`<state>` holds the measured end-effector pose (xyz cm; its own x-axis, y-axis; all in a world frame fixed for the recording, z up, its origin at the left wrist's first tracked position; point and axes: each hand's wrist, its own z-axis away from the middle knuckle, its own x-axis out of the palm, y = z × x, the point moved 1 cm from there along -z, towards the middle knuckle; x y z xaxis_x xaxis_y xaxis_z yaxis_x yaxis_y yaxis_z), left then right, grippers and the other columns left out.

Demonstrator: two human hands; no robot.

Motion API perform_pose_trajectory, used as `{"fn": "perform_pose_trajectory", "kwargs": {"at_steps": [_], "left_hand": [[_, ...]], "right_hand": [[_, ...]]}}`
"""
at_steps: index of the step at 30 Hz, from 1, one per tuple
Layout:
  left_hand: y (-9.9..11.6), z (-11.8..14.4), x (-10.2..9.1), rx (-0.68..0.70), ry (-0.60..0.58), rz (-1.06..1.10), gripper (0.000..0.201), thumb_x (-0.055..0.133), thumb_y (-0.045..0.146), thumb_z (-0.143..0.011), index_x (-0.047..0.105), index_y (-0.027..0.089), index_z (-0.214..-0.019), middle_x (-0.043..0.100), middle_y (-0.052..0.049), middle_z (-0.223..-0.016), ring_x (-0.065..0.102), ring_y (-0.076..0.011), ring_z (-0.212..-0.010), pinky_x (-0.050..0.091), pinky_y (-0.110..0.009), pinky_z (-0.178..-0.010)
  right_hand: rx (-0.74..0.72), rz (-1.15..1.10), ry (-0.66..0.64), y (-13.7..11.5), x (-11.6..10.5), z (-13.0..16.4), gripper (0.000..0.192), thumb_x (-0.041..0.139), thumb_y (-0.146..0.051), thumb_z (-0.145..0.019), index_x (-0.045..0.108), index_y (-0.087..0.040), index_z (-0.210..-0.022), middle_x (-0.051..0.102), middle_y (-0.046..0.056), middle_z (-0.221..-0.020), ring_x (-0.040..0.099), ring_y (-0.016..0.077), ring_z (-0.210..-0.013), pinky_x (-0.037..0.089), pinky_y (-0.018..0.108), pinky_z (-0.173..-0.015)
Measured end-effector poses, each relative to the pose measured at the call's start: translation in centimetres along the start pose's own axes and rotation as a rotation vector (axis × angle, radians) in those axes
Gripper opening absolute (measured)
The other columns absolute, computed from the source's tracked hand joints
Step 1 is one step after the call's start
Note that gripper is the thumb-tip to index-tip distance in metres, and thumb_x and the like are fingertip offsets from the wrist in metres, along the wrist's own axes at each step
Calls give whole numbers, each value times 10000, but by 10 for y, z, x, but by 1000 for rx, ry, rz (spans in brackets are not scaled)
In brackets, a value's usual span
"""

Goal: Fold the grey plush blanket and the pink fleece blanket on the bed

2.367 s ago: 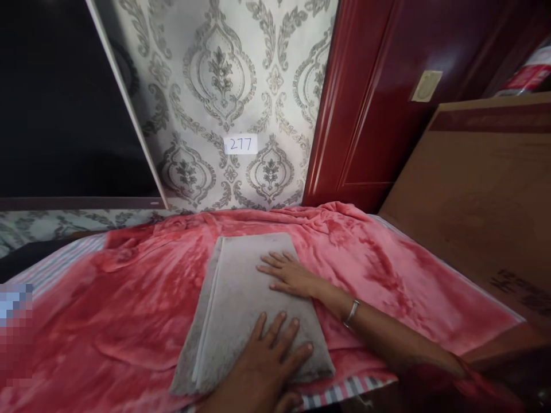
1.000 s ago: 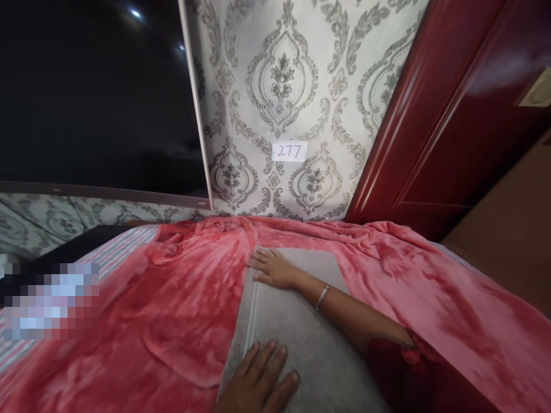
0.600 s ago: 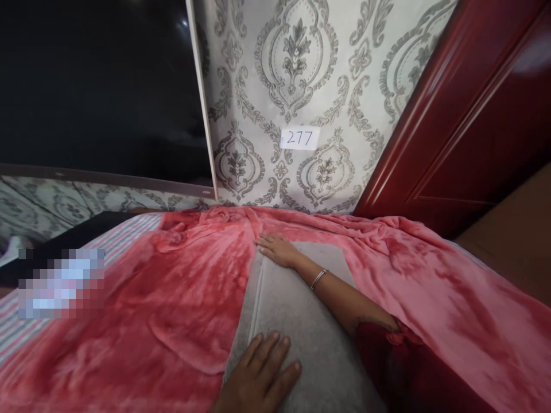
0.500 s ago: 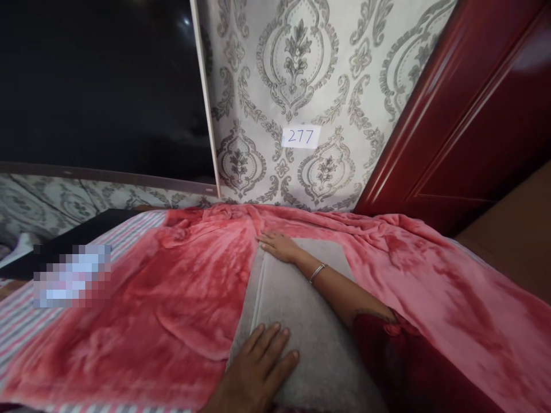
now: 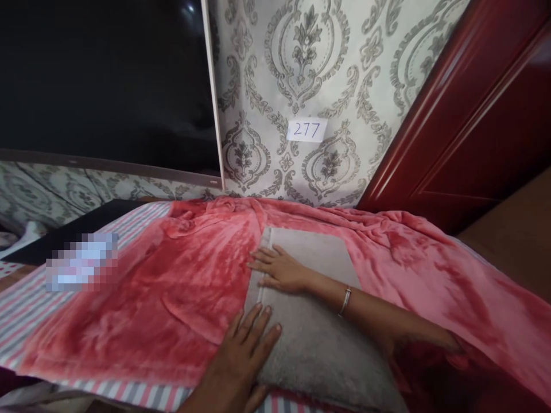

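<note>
Folded grey towel [image 5: 314,321] lying lower centre of the frame, on top of a rumpled red blanket [image 5: 172,287] that covers most of the bottom half.

Right hand [image 5: 282,269] flat on the towel near its left edge, about mid-frame — fingers spread and straight, palm down, gripping nothing. Silver bracelet [image 5: 344,300] on that wrist, forearm running off toward lower right.

Left hand [image 5: 245,350] at bottom centre, also flat and open, fingers fanned over the towel's near left edge where it meets the blanket — pressing, not pinching.

Striped sheet [image 5: 129,393] peeking out under the blanket at lower left. Paper label [image 5: 307,129] reading 277 stuck on patterned wallpaper [image 5: 284,74], upper centre. Dark screen [image 5: 103,80] filling upper left, red door [image 5: 473,115] upper right.
</note>
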<state>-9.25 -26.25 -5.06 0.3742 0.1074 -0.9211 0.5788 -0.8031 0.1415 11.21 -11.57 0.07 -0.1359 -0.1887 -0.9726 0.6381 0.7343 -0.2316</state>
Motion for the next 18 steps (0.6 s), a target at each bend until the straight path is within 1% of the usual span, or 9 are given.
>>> {"fn": "perform_pose_trajectory", "kwargs": {"at_steps": [3,5,8,10,14,16,18], "left_hand": [[-1,5,11,-34,-18,-4,975,628,181,-688,232,276,-1574,203,-69,-1666,219,-339,-1513,304,-553,-1180],[-3,8,20,-34,-6,-11,973,637,214,-690,234,276,-1573,184,-60,-1673,204,-335,-1516,287,-534,-1190],[-8,12,31,-5,36,-47,932,638,279,-728,241,269,-1572,198,-60,-1670,206,-326,-1514,274,-508,-1195],[-12,12,34,17,49,-71,879,626,331,-777,253,265,-1570,229,-61,-1662,223,-315,-1508,273,-488,-1196],[-14,9,30,49,96,-105,812,599,382,-821,288,251,-1560,271,-65,-1648,243,-302,-1497,294,-459,-1183],[-14,6,26,76,133,-135,806,599,375,-810,314,230,-1550,282,-73,-1643,233,-300,-1498,309,-445,-1170],[-13,4,22,91,145,-153,812,607,353,-792,330,214,-1543,295,-82,-1636,231,-300,-1498,321,-441,-1159]], "right_hand": [[87,20,24,28,-3,-22,573,311,-570,-1027,382,-315,-1535,274,44,-1629,147,271,-1523,76,547,-1212],[133,33,40,49,-6,-40,551,307,-536,-1036,394,-311,-1530,281,45,-1627,155,282,-1521,91,555,-1208],[209,20,64,74,-9,-61,527,308,-486,-1042,387,-315,-1534,281,40,-1627,178,294,-1515,135,566,-1202],[243,-5,94,85,-7,-68,519,299,-449,-1045,391,-303,-1535,291,41,-1624,216,291,-1505,184,545,-1200],[253,-32,167,94,-3,-70,508,289,-435,-1045,438,-294,-1510,350,41,-1599,286,278,-1479,248,523,-1184],[255,-36,192,93,-2,-69,502,299,-438,-1044,456,-294,-1499,370,45,-1589,309,265,-1470,265,518,-1177],[264,-40,204,90,-3,-69,508,310,-440,-1042,448,-277,-1503,365,63,-1590,319,258,-1465,278,512,-1172]]}}
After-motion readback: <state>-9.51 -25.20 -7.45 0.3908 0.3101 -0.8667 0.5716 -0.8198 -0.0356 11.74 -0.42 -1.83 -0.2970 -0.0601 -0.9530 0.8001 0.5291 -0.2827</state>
